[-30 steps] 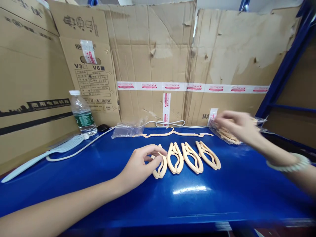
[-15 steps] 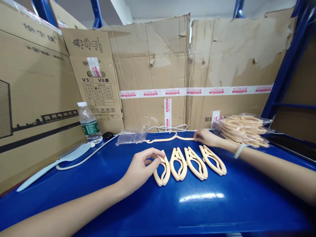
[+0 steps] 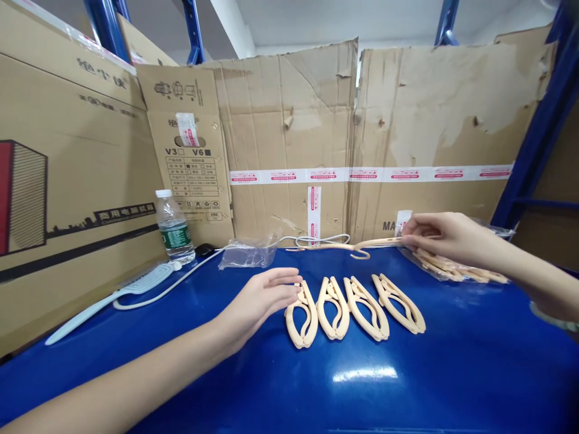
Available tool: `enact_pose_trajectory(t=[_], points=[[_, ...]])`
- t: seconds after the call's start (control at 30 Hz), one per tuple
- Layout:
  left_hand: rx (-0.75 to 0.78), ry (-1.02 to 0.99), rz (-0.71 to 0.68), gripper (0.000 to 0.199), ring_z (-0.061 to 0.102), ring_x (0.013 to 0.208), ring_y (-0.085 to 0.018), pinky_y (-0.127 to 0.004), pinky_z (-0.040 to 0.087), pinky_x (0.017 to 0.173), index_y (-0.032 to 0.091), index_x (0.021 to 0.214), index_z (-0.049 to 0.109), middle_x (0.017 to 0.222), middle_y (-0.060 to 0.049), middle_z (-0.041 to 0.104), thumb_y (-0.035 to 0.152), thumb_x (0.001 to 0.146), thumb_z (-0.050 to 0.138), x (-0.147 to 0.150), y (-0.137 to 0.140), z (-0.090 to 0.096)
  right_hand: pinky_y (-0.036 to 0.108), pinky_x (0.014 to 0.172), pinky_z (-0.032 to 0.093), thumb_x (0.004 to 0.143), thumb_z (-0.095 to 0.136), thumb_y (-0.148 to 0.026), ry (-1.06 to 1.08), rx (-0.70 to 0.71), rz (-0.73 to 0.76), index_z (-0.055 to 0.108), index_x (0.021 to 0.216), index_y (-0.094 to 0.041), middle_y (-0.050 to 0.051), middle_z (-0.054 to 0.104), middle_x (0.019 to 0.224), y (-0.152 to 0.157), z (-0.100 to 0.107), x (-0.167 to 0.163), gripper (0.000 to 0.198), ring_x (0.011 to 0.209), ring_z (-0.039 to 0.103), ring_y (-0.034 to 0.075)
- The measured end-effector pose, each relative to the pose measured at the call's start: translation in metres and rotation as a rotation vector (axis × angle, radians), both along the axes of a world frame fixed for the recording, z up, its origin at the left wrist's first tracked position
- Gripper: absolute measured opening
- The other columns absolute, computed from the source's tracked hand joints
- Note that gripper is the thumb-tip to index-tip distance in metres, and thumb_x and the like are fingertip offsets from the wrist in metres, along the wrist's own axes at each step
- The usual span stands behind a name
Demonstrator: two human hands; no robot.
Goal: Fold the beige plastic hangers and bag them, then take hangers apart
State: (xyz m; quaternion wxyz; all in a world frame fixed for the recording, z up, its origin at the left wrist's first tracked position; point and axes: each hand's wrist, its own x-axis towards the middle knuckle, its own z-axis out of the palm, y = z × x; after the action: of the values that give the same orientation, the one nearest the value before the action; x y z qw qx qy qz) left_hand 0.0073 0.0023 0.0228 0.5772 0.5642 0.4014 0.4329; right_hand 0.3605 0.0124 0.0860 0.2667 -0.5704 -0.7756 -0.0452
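My right hand [image 3: 446, 238] pinches one end of an unfolded beige folding hanger [image 3: 335, 246]. The hanger stretches leftward at the back of the table, its hook pointing down toward me. Several folded beige hangers lie in a row, among them the leftmost folded hanger [image 3: 301, 343] and the far-right folded hanger [image 3: 417, 324]. My left hand [image 3: 260, 301] is by the top of the leftmost one, fingers stretched out and holding nothing; whether the fingertips touch it I cannot tell. Behind my right hand lies a clear bag of beige hangers [image 3: 456, 268], partly hidden.
The blue table [image 3: 253, 386] is backed by cardboard sheets [image 3: 284, 138]. At left stand a carton [image 3: 81, 175] and a water bottle [image 3: 175, 232], near a pale blue brush-like paddle [image 3: 140, 280] and a white cable [image 3: 190, 274]. A crumpled plastic bag [image 3: 246, 254] lies at the back.
My right hand has moved right and up, drawing the hanger with it; its hook has swung from pointing away to pointing toward me. My left fingers have straightened beside the leftmost folded hanger.
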Motion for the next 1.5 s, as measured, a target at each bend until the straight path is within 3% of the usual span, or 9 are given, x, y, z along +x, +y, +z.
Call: enact_pose_trajectory(t=[0.1, 0.4, 0.63, 0.77, 0.87, 0.97, 1.13, 1.27, 1.5], points=[[-0.159, -0.185, 0.054, 0.038, 0.064, 0.110, -0.026, -0.034, 0.052, 0.098, 0.010, 0.109, 0.062, 0.121, -0.018, 0.066, 0.010, 0.072, 0.071, -0.004, 0.009, 0.002, 0.033, 0.064, 0.048, 0.079, 0.056, -0.050, 0.097, 0.115, 0.013, 0.055, 0.079, -0.022, 0.005, 0.069, 0.076, -0.007, -0.013, -0.004, 0.028, 0.070, 0.065, 0.023], [-0.183, -0.226, 0.079, 0.035, 0.068, 0.105, -0.028, -0.040, 0.050, 0.102, 0.009, 0.105, 0.064, 0.114, -0.019, 0.069, 0.008, 0.071, 0.068, -0.008, 0.023, -0.004, 0.028, 0.057, 0.043, 0.087, 0.055, -0.032, 0.055, 0.316, 0.020, 0.049, 0.076, -0.021, 0.005, 0.065, 0.072, -0.021, -0.018, -0.017, 0.016, 0.062, 0.060, 0.018], [-0.222, -0.251, 0.034, 0.032, 0.067, 0.106, -0.029, -0.040, 0.049, 0.103, 0.009, 0.107, 0.062, 0.118, -0.022, 0.066, 0.018, 0.077, 0.068, -0.006, 0.023, 0.000, 0.031, 0.059, 0.046, 0.084, 0.055, -0.005, -0.175, 0.719, 0.441, 0.055, 0.087, -0.021, 0.005, 0.061, 0.075, -0.041, -0.023, -0.021, 0.016, 0.068, 0.058, 0.017], [-0.286, -0.261, 0.019, 0.045, 0.066, 0.108, -0.030, -0.038, 0.050, 0.101, 0.008, 0.116, 0.055, 0.124, -0.024, 0.062, 0.028, 0.078, 0.070, -0.005, 0.025, -0.002, 0.035, 0.052, 0.046, 0.083, 0.056, -0.005, -0.410, 0.902, 0.576, 0.060, 0.087, -0.022, 0.008, 0.065, 0.076, -0.063, -0.031, -0.034, 0.018, 0.065, 0.057, 0.019], [-0.316, -0.261, -0.029, 0.051, 0.066, 0.109, -0.031, -0.040, 0.050, 0.100, 0.009, 0.118, 0.052, 0.125, -0.026, 0.061, 0.035, 0.078, 0.071, -0.004, 0.024, 0.000, 0.034, 0.055, 0.050, 0.083, 0.055, -0.005, -0.493, 0.890, 0.632, 0.058, 0.073, -0.024, 0.004, 0.067, 0.070, -0.076, -0.039, -0.050, 0.022, 0.061, 0.057, 0.017], [-0.213, -0.305, -0.070, 0.045, 0.067, 0.106, -0.030, -0.043, 0.052, 0.096, 0.013, 0.117, 0.054, 0.125, -0.022, 0.062, 0.038, 0.082, 0.066, -0.003, 0.020, 0.007, 0.034, 0.056, 0.050, 0.081, 0.055, -0.004, -0.421, 0.889, 0.649, 0.059, 0.074, -0.023, 0.002, 0.066, 0.066, -0.070, -0.050, -0.062, 0.021, 0.057, 0.054, 0.015], [0.121, -0.238, 0.077, 0.052, 0.069, 0.094, -0.023, -0.043, 0.051, 0.091, 0.021, 0.125, 0.049, 0.122, -0.012, 0.066, 0.014, 0.075, 0.061, -0.003, 0.012, 0.014, 0.033, 0.055, 0.041, 0.083, 0.058, -0.007, -0.585, 0.877, 0.572, 0.053, 0.073, -0.023, 0.003, 0.067, 0.077, -0.041, -0.063, -0.056, 0.019, 0.062, 0.051, 0.016], [0.203, -0.166, 0.103, 0.067, 0.068, 0.094, -0.024, -0.043, 0.050, 0.091, 0.021, 0.127, 0.045, 0.117, -0.011, 0.068, 0.004, 0.064, 0.057, 0.000, 0.007, 0.009, 0.030, 0.057, 0.037, 0.092, 0.045, -0.011, -0.624, 0.810, 0.512, 0.052, 0.075, -0.020, 0.007, 0.064, 0.083, -0.036, -0.063, -0.049, 0.021, 0.066, 0.050, 0.016], [0.265, -0.184, 0.190, 0.052, 0.068, 0.088, -0.021, -0.043, 0.053, 0.089, 0.020, 0.121, 0.044, 0.103, -0.007, 0.069, 0.028, 0.077, 0.070, 0.001, 0.007, 0.007, 0.031, 0.062, 0.038, 0.097, 0.035, -0.015, -0.617, 0.735, 0.545, 0.054, 0.075, -0.018, 0.010, 0.063, 0.086, -0.037, -0.060, -0.045, 0.029, 0.071, 0.049, 0.018]])
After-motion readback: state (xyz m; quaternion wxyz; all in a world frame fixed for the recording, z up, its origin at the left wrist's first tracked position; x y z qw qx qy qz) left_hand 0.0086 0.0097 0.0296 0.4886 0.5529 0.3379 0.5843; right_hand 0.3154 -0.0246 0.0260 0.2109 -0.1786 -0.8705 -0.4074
